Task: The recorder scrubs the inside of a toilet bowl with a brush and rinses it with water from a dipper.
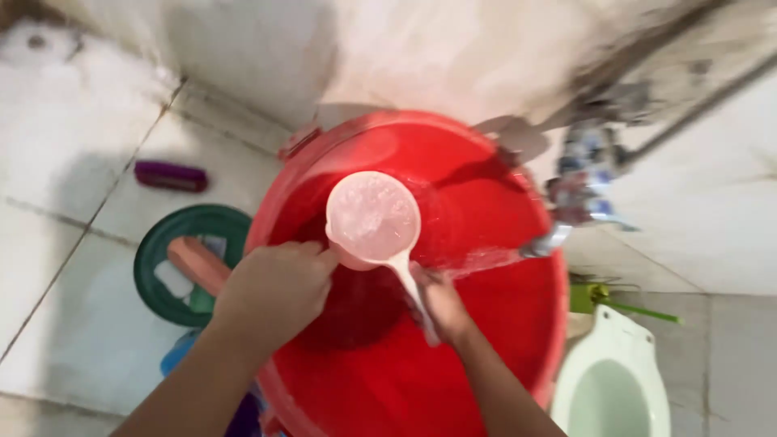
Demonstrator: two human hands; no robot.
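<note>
From the head view, my right hand (443, 303) has its grip closed around the handle of a pale pink dipper (374, 218), keeping its bowl level over the big red tub (486, 348). My left hand (275, 291) cups the bowl's edge, fingers curled against it, likely to steady it. A tap (550, 239) pours water into the tub just beside my right hand. A green basin (166, 243) with a brush, a purple brush (170, 176) and a toilet bowl (619, 380) crowd the floor around.

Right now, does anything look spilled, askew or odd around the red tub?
Nothing stands out. The large red plastic tub sits under the running tap; both hands hold the pale pink plastic ladle over it.
</note>
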